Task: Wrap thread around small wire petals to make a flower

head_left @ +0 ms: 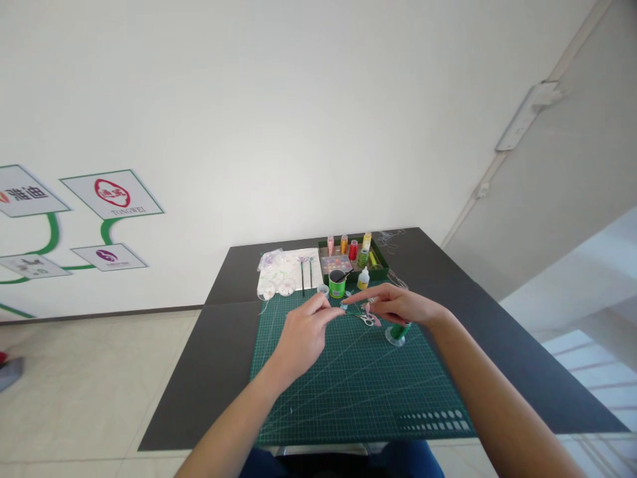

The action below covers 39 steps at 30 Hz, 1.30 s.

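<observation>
My left hand [304, 337] reaches in from the left, thumb and index finger closed around a small light-blue piece [344, 306], too small to name. Opposite it, my right hand [402, 305] stretches its index finger to the same piece. Its other fingers are curled, and what they hold is hidden. A thin green strand runs between the hands. Just below the right hand are pink petal-like bits [377, 322] and white-handled scissors [367, 320]. A green thread spool [397, 332] stands by the right wrist.
Under the hands lies a green cutting mat [343, 392] on a dark table [194, 372]. Behind them are a green can [337, 285], a glue bottle [363, 278] and a tray [382, 271] of coloured bottles. White cloth-like pieces [279, 275] and two thin tools lie back left.
</observation>
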Tool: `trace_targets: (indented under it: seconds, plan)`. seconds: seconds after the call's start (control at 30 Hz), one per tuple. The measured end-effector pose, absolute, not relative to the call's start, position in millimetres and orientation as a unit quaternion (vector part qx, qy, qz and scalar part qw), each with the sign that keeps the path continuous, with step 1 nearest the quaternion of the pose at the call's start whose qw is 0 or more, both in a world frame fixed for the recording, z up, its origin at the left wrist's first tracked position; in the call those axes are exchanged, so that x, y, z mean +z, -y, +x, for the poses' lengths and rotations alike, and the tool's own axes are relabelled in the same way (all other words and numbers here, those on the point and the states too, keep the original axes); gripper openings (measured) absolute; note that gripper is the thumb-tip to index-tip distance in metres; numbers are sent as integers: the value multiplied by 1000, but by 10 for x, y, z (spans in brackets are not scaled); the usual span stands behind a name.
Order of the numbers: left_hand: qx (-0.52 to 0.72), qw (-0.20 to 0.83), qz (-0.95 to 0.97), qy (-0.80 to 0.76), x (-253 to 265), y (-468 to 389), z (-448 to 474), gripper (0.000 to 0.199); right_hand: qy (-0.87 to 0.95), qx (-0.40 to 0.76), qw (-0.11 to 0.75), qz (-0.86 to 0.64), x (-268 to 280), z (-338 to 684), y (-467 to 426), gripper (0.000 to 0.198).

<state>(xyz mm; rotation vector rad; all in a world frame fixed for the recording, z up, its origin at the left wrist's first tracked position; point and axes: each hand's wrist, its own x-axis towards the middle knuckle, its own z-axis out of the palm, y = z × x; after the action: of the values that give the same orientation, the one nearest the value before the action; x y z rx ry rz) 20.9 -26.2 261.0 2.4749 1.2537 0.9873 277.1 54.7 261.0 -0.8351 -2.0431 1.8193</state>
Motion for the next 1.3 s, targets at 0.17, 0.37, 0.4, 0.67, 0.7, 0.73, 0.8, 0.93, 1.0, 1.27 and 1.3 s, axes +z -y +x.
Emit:
trace_targets:
  seconds: [0.17,0.37,0.4,0.67,0.7,0.73,0.8,0.93,1.0,1.27,1.3]
  plan:
    - [353,98,822,-436,2573,272,221,33,667,674,163,-272,2334,2724,-449,50]
    - [361,91,808,-457,2514,254,274,34,641,700,183,-258,2143,2697,-281,53]
    - [360,89,807,-459,2506,251,285,37,638,701,190,-256,2131,2696,-250,52]
    - [344,102,803,-475,2411,231,364,46,604,696,266,-281,2032,2654,46,52]
    - [343,107,802,-477,2399,227,367,46,600,695,273,-287,2017,2639,82,52]
    - [341,109,801,-479,2388,224,367,46,597,694,278,-291,2004,2621,115,53]
    - [339,109,800,-484,2371,224,358,47,594,690,284,-300,1987,2579,170,56]
    - [333,97,800,-490,2345,249,309,46,611,662,272,-338,2004,2494,227,58]
    - [323,89,800,-497,2329,267,275,47,628,643,252,-359,2037,2465,239,54]
    - [257,26,814,-520,2219,279,219,49,684,615,209,-332,2234,2527,246,36]
    - [250,22,821,-513,2206,283,226,49,682,618,212,-328,2249,2556,222,36]
